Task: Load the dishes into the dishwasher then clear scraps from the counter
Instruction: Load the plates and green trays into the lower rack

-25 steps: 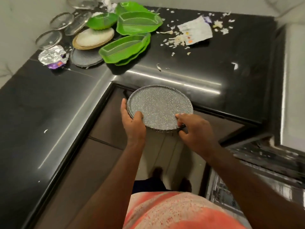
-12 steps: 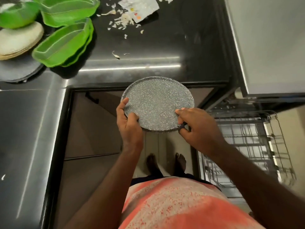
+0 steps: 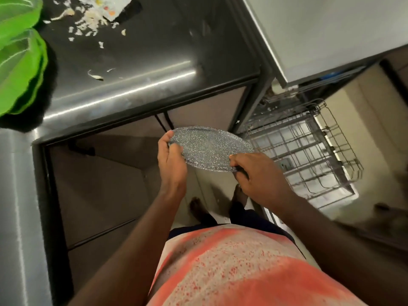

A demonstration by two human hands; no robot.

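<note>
Plate: speckled plate, frame centre, gripped at its rim by left hand and right hand.
Rack: dishwasher rack, right, looks bare.
Left: green dishes and scraps on counter, upper left.

L hand, R hand — fingers curled, gripping.

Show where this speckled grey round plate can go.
The pulled-out wire dishwasher rack, right of the plate, shows no dishes. The black counter is bare between the scattered white scraps and its right edge. Crowded: the counter's left end, under the stacked green plastic trays, and its far strip, littered with scraps.
</note>
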